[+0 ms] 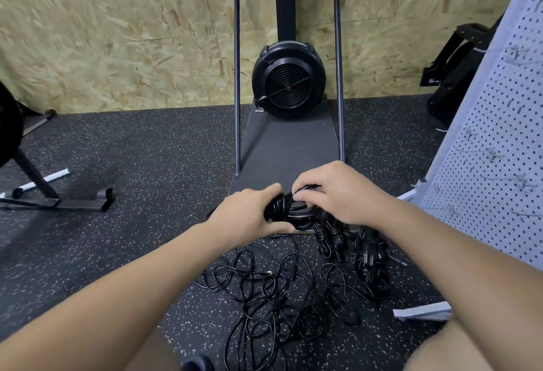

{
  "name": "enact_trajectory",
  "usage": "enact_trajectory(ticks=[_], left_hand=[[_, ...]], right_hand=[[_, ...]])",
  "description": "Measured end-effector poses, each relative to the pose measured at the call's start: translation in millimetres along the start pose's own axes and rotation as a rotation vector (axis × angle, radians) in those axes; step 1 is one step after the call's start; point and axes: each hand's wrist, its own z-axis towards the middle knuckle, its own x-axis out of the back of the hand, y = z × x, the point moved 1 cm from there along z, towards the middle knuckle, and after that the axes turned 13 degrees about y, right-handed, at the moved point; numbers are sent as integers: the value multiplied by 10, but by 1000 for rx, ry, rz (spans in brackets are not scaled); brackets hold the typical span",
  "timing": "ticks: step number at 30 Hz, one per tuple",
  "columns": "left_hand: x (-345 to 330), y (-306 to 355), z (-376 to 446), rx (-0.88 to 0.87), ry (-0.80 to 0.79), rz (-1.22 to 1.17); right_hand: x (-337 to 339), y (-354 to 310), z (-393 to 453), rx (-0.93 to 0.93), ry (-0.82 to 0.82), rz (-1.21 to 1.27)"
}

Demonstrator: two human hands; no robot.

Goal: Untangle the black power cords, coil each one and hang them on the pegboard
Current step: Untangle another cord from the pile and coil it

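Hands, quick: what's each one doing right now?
Left hand: grips the coiled black cord.
Right hand: pinches a strand of the same cord.

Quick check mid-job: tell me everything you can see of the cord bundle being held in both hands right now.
The cord bundle is a black, glossy, rubbery-looking power cord wound into a tight coil, held above the speckled floor in front of the fan machine's base. The left hand grips its left end; the right hand pinches a strand on top. Its plugs cannot be made out.
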Motion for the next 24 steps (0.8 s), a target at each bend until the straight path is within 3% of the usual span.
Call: enact_trajectory(ticks=[8, 12, 19, 24], left_hand=[[191, 88, -99, -254, -72, -205], [313, 112, -139, -152, -43, -437], [367, 246, -189, 20, 23, -882], [393, 282, -131, 111, 157, -975]], right_hand=[[70, 220, 19, -116, 24, 260], [106, 246, 56, -203, 25, 369], [147, 246, -3, -297, -150, 523], [121, 313, -58, -311, -139, 493]])
